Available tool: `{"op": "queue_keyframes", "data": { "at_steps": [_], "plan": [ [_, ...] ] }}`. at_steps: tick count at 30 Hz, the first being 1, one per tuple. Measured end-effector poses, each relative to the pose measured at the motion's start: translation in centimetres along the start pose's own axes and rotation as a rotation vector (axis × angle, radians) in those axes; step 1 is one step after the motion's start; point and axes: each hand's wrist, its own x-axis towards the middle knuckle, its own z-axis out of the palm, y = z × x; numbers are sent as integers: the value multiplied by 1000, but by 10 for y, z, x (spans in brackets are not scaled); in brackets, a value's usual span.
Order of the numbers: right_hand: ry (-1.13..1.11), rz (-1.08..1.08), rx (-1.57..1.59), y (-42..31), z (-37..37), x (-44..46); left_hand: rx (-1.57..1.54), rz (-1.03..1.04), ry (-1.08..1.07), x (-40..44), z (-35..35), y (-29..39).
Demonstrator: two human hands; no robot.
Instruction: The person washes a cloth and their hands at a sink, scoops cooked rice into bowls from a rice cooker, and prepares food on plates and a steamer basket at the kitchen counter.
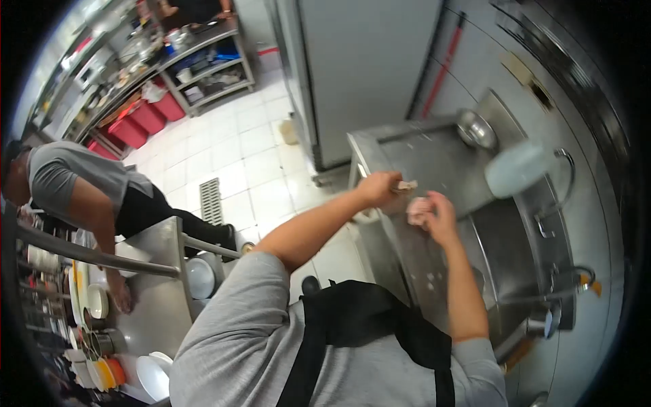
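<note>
My left hand [378, 188] is closed in a fist over the near edge of the steel counter [424, 152]. A small pale-brown piece [407, 185] sticks out of it; its kind is unclear. Close by on the right, my right hand [439, 217] is closed around a pale pink lump [418, 211] that looks like raw meat. The two hands are a little apart, both above the steel surface. Small whitish bits and wet spots lie on the metal below them.
A steel bowl [477, 129] stands at the counter's back corner, near a translucent pale-blue container [521, 168]. Sink basins [512, 237] and a tap [544, 227] are on the right. A grey cabinet [369, 74] stands ahead. Another person [88, 176] leans over a steel table [152, 305] at left.
</note>
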Motion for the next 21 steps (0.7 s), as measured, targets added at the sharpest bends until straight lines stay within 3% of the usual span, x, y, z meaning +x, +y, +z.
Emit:
{"op": "queue_keyframes", "data": {
  "at_steps": [2, 3, 4, 6, 7, 10, 12, 13, 15, 16, 18, 19, 20, 21],
  "plan": [
    [12, 601, 565, 1, -7, 21, -544, 61, 13, -9, -35, -36],
    [10, 481, 924, 26, -13, 31, -975, 15, -11, -14, -53, -51],
    [-1, 351, 1279, 39, -11, 43, -1163, -51, 3, -24, -79, -60],
    [313, 708, 1318, -74, -24, 92, -1532, -167, 44, -43, -141, -74],
    [307, 697, 1291, -76, -16, 106, -1560, -206, 83, -47, -162, -91],
    [146, 526, 1212, -86, 12, 159, -1542, -231, 147, -49, -219, -133],
    [75, 422, 1230, -112, 36, 198, -1175, -153, 221, -50, -251, -160],
    [139, 418, 1290, -145, 52, 221, -973, -149, 259, -49, -266, -176],
    [3, 284, 1625, -164, 98, 260, -465, -196, 323, -59, -305, -191],
    [-73, 213, 1790, -164, 119, 280, -547, -243, 317, -63, -315, -215],
    [-691, 552, 1716, -109, 190, 326, -717, -326, 323, -68, -322, -288],
    [-720, 543, 1745, -103, 247, 332, -809, -363, 315, -77, -316, -331],
    [-834, 630, 1576, -98, 298, 341, -899, -398, 306, -92, -300, -378],
    [-956, 705, 1411, -94, 348, 350, -513, -589, 284, -115, -278, -423]
  ]
}}
